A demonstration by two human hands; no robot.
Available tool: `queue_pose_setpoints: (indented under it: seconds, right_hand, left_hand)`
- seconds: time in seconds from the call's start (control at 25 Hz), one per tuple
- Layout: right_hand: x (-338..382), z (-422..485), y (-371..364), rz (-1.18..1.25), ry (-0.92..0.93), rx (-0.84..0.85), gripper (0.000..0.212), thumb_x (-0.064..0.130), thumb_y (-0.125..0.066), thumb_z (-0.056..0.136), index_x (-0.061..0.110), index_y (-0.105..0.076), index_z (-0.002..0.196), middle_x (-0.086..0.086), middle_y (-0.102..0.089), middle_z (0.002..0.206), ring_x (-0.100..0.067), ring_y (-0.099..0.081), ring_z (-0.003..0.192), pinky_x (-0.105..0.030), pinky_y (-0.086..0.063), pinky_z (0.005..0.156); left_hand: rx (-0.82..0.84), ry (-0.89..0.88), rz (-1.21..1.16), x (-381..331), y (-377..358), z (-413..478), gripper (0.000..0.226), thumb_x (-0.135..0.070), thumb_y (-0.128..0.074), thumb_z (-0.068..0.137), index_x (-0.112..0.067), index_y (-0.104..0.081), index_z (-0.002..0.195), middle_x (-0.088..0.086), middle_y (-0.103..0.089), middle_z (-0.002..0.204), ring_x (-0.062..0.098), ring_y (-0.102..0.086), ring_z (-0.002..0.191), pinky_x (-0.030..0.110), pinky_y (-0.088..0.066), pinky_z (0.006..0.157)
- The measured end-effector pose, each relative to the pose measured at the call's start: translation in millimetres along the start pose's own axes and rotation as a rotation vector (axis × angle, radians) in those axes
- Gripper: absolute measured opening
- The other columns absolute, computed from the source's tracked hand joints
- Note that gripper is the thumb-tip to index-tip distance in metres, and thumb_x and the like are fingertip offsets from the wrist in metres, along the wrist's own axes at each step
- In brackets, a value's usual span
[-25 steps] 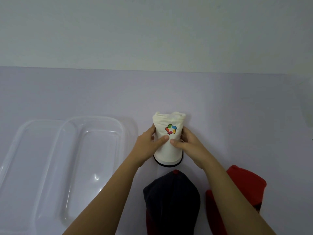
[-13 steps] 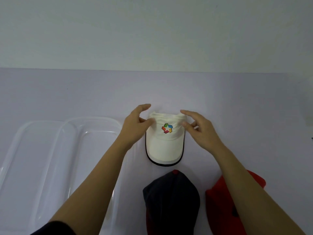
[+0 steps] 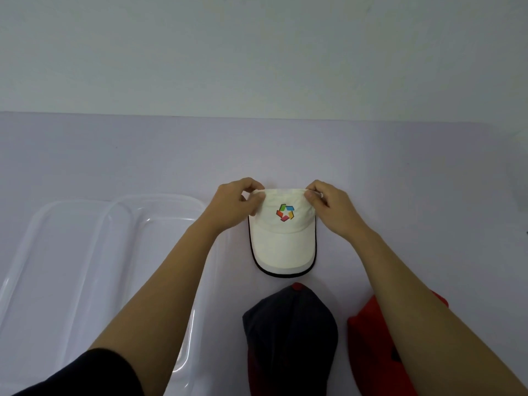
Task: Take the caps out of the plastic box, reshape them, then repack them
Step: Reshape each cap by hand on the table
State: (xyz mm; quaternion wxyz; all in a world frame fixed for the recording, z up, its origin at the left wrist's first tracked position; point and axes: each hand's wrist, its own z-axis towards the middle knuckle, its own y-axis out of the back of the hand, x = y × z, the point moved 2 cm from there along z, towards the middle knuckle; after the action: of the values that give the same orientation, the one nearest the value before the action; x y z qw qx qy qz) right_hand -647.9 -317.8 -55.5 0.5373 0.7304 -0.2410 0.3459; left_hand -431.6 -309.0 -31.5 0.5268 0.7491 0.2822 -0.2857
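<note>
At the table's (image 3: 400, 172) centre, the white cap (image 3: 283, 238) lies flat, left hand (image 3: 233, 207) and right hand (image 3: 331, 208) each pinching a crown corner. Uneven pulling could crease the soft crown lopsided.

Matt cloth cap (image 3: 283, 238); glossy clear-plastic box (image 3: 85, 267)

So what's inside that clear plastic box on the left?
Nothing shows inside the plastic box. The left forearm covers its near right part, so that bit is hidden.
</note>
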Motion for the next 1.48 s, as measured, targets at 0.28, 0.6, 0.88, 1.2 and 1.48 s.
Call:
queue_pose_setpoints:
  seconds: [0.28,0.6,0.88,1.2,1.48]
  right_hand:
    - [19.5,-16.6,23.7,-0.06,0.048,-0.064,0.028,0.025,-0.053,0.093,0.02,-0.055,0.121,0.004,-0.05,0.112,-0.007,-0.052,0.074,-0.023,-0.04,0.075]
    - [25.2,-111.8,107.0,0.005,0.055,-0.388,0.017,0.015,-0.052,0.093,0.023,-0.064,0.101,0.008,-0.062,0.105,-0.004,-0.056,0.086,-0.018,-0.043,0.077]
    - [-58.6,-219.0,128.7,0.187,-0.366,-0.419,0.016,0.02,-0.05,0.093,0.021,-0.062,0.105,-0.004,-0.063,0.11,-0.016,-0.059,0.074,-0.03,-0.051,0.072]
    - [-104.9,-248.9,90.2,0.365,-0.46,-0.082,0.026,0.037,-0.044,0.096,0.02,-0.057,0.111,0.003,-0.057,0.107,-0.013,-0.057,0.076,-0.022,-0.046,0.063]
    - [-117.7,-245.4,97.6,0.206,-0.348,-0.125,0.023,0.03,-0.051,0.094,0.018,-0.052,0.075,0.004,-0.055,0.074,-0.012,-0.049,0.069,-0.024,-0.042,0.065]
  left_hand:
    - [-0.029,0.014,0.229,-18.1,14.8,-14.4,0.052,-0.033,-0.049,0.096,-0.013,-0.039,0.142,0.012,-0.045,0.141,0.03,-0.056,0.114,0.035,-0.037,0.102]
    - [-0.136,0.042,-0.187,-100.8,-3.7,-99.1,0.023,-0.029,-0.043,0.096,-0.015,-0.058,0.087,0.0,-0.062,0.086,0.012,-0.06,0.079,0.03,-0.045,0.085]
    - [0.147,0.305,-0.264,-121.2,-129.0,-143.3,0.013,-0.023,-0.05,0.093,-0.012,-0.052,0.085,0.004,-0.053,0.066,0.006,-0.064,0.048,0.026,-0.047,0.06]
    - [0.15,0.488,-0.558,-115.4,-199.2,-151.9,0.022,-0.017,-0.049,0.096,-0.002,-0.053,0.111,0.01,-0.059,0.092,0.013,-0.061,0.062,0.026,-0.058,0.065]
    - [-0.007,0.312,-0.202,-120.0,-203.0,-152.5,0.023,-0.026,-0.043,0.098,-0.006,-0.051,0.106,0.007,-0.064,0.08,0.018,-0.064,0.068,0.039,-0.052,0.086]
